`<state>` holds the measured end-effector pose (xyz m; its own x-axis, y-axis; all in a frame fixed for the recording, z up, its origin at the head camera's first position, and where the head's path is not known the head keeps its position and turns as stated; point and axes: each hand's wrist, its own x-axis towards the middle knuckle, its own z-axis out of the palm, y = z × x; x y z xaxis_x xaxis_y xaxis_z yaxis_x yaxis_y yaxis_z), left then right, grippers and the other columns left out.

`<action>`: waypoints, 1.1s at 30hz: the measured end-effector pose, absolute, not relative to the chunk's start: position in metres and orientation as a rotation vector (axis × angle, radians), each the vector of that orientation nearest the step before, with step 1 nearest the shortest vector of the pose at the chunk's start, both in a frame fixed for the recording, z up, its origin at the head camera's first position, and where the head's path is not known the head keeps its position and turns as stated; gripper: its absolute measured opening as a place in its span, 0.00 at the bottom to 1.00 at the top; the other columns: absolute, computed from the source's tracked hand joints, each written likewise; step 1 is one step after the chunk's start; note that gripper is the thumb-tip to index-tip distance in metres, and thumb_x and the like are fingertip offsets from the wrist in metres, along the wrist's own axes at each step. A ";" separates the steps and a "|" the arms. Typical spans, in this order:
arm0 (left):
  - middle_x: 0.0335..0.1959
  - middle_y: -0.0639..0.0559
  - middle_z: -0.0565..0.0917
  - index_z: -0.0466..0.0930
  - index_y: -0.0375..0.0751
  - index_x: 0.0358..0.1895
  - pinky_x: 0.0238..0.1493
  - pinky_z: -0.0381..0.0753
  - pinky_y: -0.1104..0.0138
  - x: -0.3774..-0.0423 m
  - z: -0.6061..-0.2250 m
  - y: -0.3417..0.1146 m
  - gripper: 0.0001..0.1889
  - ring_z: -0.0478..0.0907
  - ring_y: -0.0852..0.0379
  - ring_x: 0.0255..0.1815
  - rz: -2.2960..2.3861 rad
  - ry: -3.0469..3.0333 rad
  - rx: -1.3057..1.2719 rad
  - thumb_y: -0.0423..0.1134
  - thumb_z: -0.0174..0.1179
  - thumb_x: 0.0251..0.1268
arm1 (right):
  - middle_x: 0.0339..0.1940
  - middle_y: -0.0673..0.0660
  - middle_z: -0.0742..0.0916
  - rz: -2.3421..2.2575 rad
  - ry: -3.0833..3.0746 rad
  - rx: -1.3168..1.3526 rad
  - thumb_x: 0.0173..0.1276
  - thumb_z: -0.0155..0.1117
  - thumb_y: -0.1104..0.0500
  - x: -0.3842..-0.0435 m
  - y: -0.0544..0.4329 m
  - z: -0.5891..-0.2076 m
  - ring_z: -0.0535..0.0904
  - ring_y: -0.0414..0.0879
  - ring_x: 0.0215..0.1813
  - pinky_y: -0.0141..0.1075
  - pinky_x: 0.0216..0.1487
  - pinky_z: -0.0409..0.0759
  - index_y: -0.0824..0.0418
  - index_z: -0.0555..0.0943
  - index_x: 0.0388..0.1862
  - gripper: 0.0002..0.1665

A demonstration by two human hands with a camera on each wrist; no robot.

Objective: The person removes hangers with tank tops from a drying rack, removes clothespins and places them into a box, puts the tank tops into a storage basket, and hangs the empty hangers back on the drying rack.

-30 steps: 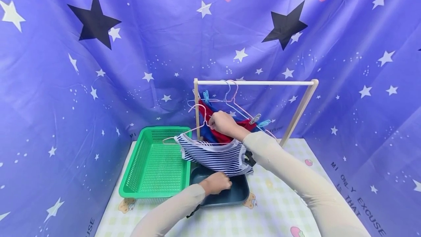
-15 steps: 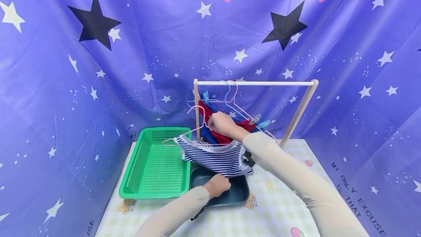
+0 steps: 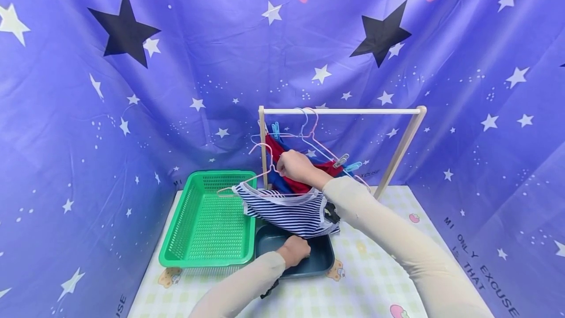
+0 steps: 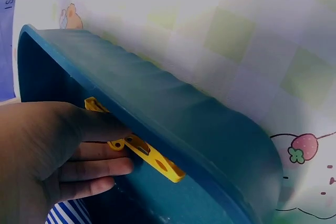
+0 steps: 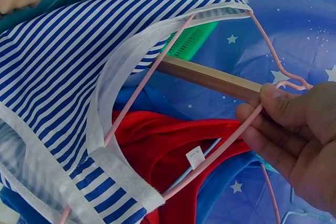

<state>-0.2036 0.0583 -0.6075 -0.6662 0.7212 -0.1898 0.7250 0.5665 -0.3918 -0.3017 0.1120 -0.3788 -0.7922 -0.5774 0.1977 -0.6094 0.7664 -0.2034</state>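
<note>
My right hand [image 3: 296, 166] pinches a pink hanger [image 5: 231, 139] near its neck, between thumb and fingers. A blue-and-white striped tank top [image 3: 287, 216] hangs tilted from that hanger, above the dark teal basin [image 3: 326, 261]. Inside the basin is my left hand [image 3: 295, 251], below the top's hem. In the left wrist view its thumb and fingers pinch a yellow clothespin [image 4: 160, 164] close to the basin's wall; the head view hides this clothespin.
A drying rack with a white bar [image 3: 366, 111] stands behind. On it hang red [image 3: 304, 186] and blue clothes, on pink and blue hangers with clothespins [image 3: 353, 166]. A green basket [image 3: 220, 227] sits left of the basin. Starred purple cloth surrounds the table.
My left hand has shifted slightly right within the basin. My right hand and the hanger with the striped top have drifted a little left and down.
</note>
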 end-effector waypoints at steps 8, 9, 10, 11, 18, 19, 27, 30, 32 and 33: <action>0.31 0.68 0.86 0.88 0.65 0.35 0.39 0.82 0.76 -0.202 -0.608 0.060 0.03 0.81 0.70 0.34 -0.706 2.774 1.256 0.47 0.70 0.61 | 0.39 0.56 0.93 0.382 -2.864 0.950 0.64 0.72 0.67 -0.302 0.110 -0.379 0.89 0.49 0.44 0.42 0.50 0.88 0.63 0.91 0.35 0.04; 0.31 0.68 0.86 0.88 0.65 0.35 0.39 0.82 0.76 -0.203 -0.608 0.061 0.03 0.81 0.70 0.34 -0.708 2.771 1.253 0.47 0.70 0.61 | 0.39 0.56 0.93 0.381 -2.864 0.951 0.63 0.72 0.67 -0.302 0.110 -0.379 0.89 0.49 0.44 0.42 0.49 0.88 0.63 0.91 0.35 0.03; 0.31 0.68 0.86 0.88 0.65 0.35 0.39 0.82 0.76 -0.202 -0.609 0.061 0.03 0.81 0.70 0.33 -0.707 2.768 1.250 0.47 0.70 0.62 | 0.38 0.56 0.93 0.380 -2.862 0.954 0.63 0.72 0.67 -0.302 0.110 -0.379 0.89 0.49 0.43 0.42 0.49 0.88 0.62 0.91 0.34 0.03; 0.31 0.68 0.86 0.88 0.64 0.35 0.39 0.82 0.76 -0.202 -0.609 0.061 0.03 0.81 0.70 0.33 -0.704 2.766 1.248 0.47 0.70 0.62 | 0.37 0.55 0.93 0.380 -2.859 0.956 0.63 0.72 0.67 -0.302 0.109 -0.379 0.89 0.49 0.42 0.42 0.48 0.88 0.62 0.91 0.33 0.03; 0.30 0.67 0.86 0.88 0.64 0.34 0.39 0.83 0.75 -0.201 -0.606 0.060 0.02 0.81 0.69 0.32 -0.710 2.763 1.240 0.47 0.70 0.62 | 0.34 0.54 0.92 0.389 -2.853 0.969 0.62 0.72 0.68 -0.301 0.109 -0.379 0.88 0.46 0.38 0.41 0.44 0.88 0.60 0.90 0.29 0.05; 0.30 0.67 0.86 0.88 0.64 0.34 0.38 0.83 0.75 -0.201 -0.605 0.060 0.02 0.81 0.69 0.32 -0.709 2.759 1.233 0.47 0.70 0.62 | 0.34 0.54 0.92 0.390 -2.853 0.971 0.62 0.72 0.68 -0.301 0.110 -0.379 0.88 0.46 0.38 0.41 0.44 0.88 0.60 0.90 0.29 0.05; 0.29 0.66 0.85 0.86 0.62 0.29 0.36 0.83 0.74 -0.200 -0.590 0.052 0.04 0.80 0.68 0.31 -0.720 2.774 1.304 0.47 0.70 0.61 | 0.32 0.52 0.92 0.383 -2.846 0.981 0.62 0.73 0.67 -0.302 0.109 -0.378 0.86 0.44 0.35 0.41 0.43 0.87 0.59 0.90 0.27 0.06; 0.26 0.65 0.85 0.84 0.60 0.25 0.32 0.82 0.73 -0.198 -0.581 0.047 0.07 0.79 0.67 0.27 -0.664 2.784 1.373 0.46 0.70 0.60 | 0.31 0.52 0.92 0.378 -2.846 0.988 0.62 0.72 0.67 -0.302 0.109 -0.378 0.85 0.44 0.33 0.40 0.41 0.87 0.59 0.90 0.26 0.06; 0.24 0.65 0.84 0.83 0.60 0.24 0.29 0.81 0.73 -0.198 -0.575 0.043 0.09 0.78 0.67 0.25 -0.613 2.804 1.439 0.46 0.69 0.61 | 0.31 0.52 0.92 0.379 -2.851 0.984 0.62 0.72 0.67 -0.302 0.109 -0.378 0.85 0.44 0.34 0.41 0.42 0.87 0.59 0.90 0.26 0.06; 0.23 0.65 0.84 0.83 0.60 0.24 0.28 0.80 0.73 -0.198 -0.572 0.041 0.09 0.78 0.67 0.24 -0.592 2.816 1.485 0.46 0.69 0.62 | 0.32 0.52 0.92 0.378 -2.854 0.981 0.62 0.72 0.67 -0.302 0.109 -0.377 0.86 0.45 0.34 0.41 0.42 0.87 0.59 0.90 0.27 0.06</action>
